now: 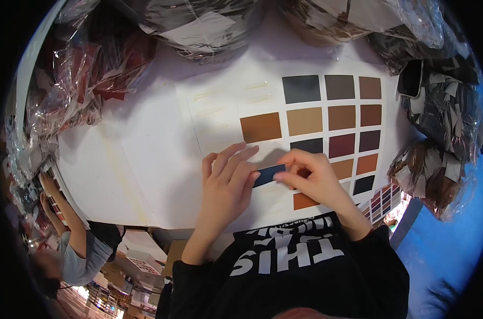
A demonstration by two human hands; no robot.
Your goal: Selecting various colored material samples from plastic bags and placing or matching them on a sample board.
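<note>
I have the blue swatch point(269, 175) between both hands, low in the left swatch column on the white sheet point(161, 175). The left hand point(226, 178) has its thumb and index finger clamped on the near-left end, its other fingers fanned apart just below the brown swatch point(260, 127). The right hand point(314, 173) pinches the opposite end between thumb and forefinger. I cannot tell whether the blue swatch touches the sheet yet or sits just above it.

By my reading, the right part of the grid is largely done: three columns of swatches, from the dark grey swatch point(300, 89) down to the orange swatch point(306, 201), though my right hand covers part of that column. In the left column only the brown swatch lies placed. Pale streaks, perhaps glue, show above it, and more pale streaks point(207, 97) lie farther left without swatches, so I judge those spots are left to fill.
</note>
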